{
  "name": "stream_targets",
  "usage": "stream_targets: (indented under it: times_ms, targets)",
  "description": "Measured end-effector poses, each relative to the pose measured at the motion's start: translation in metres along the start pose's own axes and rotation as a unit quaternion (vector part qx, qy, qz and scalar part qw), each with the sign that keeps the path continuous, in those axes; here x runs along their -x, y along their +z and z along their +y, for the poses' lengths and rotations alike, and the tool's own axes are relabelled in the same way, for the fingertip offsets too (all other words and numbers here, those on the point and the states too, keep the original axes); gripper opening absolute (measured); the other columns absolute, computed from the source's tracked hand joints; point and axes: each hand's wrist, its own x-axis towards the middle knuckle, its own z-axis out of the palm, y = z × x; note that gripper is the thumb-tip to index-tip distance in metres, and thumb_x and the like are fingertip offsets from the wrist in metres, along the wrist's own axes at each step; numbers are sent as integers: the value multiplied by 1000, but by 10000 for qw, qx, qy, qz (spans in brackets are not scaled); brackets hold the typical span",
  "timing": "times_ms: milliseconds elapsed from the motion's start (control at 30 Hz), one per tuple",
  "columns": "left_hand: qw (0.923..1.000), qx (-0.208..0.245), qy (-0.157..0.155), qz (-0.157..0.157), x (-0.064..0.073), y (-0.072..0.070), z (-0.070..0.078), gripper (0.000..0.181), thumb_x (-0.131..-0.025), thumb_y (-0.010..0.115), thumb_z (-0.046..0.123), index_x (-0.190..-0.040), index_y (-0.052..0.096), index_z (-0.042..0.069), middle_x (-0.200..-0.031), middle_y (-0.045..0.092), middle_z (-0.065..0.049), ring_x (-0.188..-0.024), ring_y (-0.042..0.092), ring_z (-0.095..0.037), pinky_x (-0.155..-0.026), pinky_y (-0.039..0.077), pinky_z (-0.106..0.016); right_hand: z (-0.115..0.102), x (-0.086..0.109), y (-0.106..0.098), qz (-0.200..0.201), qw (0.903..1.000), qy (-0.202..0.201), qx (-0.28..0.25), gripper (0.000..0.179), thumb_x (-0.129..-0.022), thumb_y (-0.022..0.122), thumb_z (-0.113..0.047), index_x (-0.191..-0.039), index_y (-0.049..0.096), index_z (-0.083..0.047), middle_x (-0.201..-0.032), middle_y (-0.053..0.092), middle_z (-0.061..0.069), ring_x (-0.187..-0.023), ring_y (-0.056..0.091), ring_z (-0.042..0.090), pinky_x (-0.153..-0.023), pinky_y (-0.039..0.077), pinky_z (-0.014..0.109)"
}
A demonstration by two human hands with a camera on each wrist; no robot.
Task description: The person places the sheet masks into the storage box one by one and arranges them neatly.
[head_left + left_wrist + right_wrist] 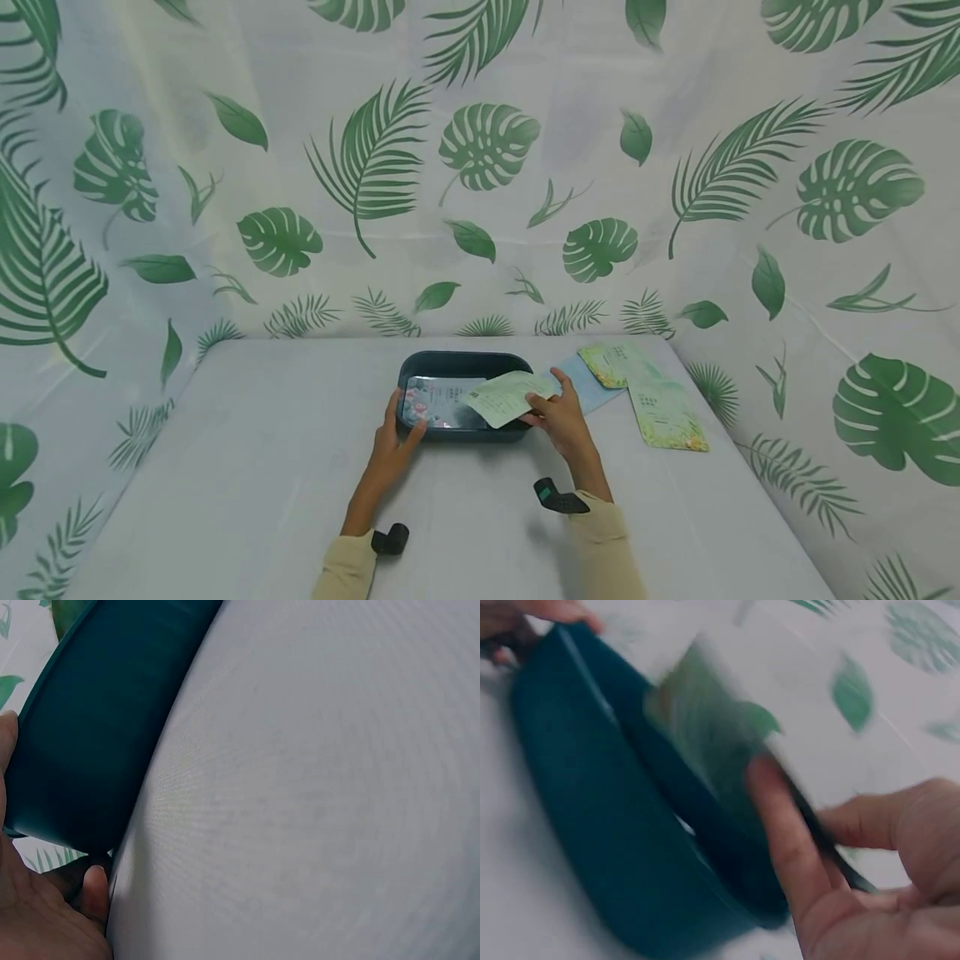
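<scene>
A dark teal plastic bin (465, 436) stands on the table, with a flat floral-printed packet (438, 402) lying inside at its left. My left hand (392, 450) grips the bin's left end, thumb at the front corner and fingers along the side. In the left wrist view that hand (41, 911) is partly cut off beside the bin wall (90, 735). Over the bin's right part, my right hand (562, 421) pinches a pale green flat packet (504, 400), held tilted. The right wrist view shows this packet (712, 712) blurred between thumb and fingers (787, 840).
Right of the bin lie a light blue flat packet (573, 375) and two green-yellow packets (600, 367), (667, 412), partly overlapping. A white cloth covers the table (262, 467). A leaf-printed curtain (480, 275) rises behind the table and along both sides.
</scene>
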Motion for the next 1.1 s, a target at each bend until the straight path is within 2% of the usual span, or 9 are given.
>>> stream_targets:
  times_ms: [133,200,300,467,600,733,800,967,1100]
  targets:
    - [10000,60,44,23,1,1,-1,77,-99,56,34,-157,10,11,-163,17,-18,-150,16,-37,-120,16,-56,8,-1,29,291,9964,-313,731,76,-94,56,3,-156,12,-4,-119,51,29,-68,65,9,-61,57,21]
    - [9999,103,36,29,2,1,-1,77,-99,56,34,-157,10,11,-163,17,-18,-150,16,-37,-120,16,-56,11,0,42,533,9883,-523,1330,75,-92,59,2,-154,16,2,-121,53,31,-70,65,12,-62,58,23]
    - [9999,115,57,44,2,2,-2,77,-99,56,33,-157,11,10,-163,17,-18,-150,16,-37,-120,16,-56,13,1,56,785,9668,-828,2285,73,-88,64,0,-148,23,11,-115,59,31,-76,69,23,-67,60,33]
    - [9998,103,157,94,1,2,-5,78,-98,57,33,-157,11,10,-162,19,-19,-150,18,-36,-120,18,-56,13,-3,69,664,9325,-764,3467,69,-85,74,-12,-136,37,16,-104,65,29,-76,72,33,-77,58,43]
    - [9997,88,221,65,1,3,-9,79,-98,58,34,-157,11,10,-162,20,-19,-150,19,-36,-119,19,-56,16,-6,72,460,9119,-558,4040,71,-84,77,-24,-133,44,14,-97,69,24,-68,71,24,-77,56,42]
    - [9998,54,200,13,1,4,-11,80,-97,58,35,-157,11,10,-162,20,-19,-150,19,-36,-119,19,-57,19,-6,73,385,9001,-493,4313,60,-85,76,-28,-125,52,9,-76,71,13,-58,68,18,-63,52,36]
    - [9998,49,190,27,0,4,-9,80,-98,58,36,-157,11,11,-162,20,-19,-150,18,-36,-119,19,-57,20,-6,74,437,8913,-566,4478,51,-87,75,-29,-118,57,7,-73,70,11,-59,67,17,-59,49,34]
    - [9998,-5,187,36,-1,1,-3,80,-98,57,37,-157,10,10,-162,18,-19,-151,16,-36,-120,17,-56,21,-8,78,727,8572,-950,5008,35,-88,72,-28,-102,66,4,-86,70,15,-66,61,21,-59,49,37]
    - [9999,-27,115,5,-2,0,-1,80,-99,57,35,-157,9,10,-163,17,-18,-151,15,-35,-120,17,-55,24,-11,82,863,8414,-1051,5231,27,-90,71,-27,-86,68,-1,-72,66,9,-58,55,19,-50,42,31]
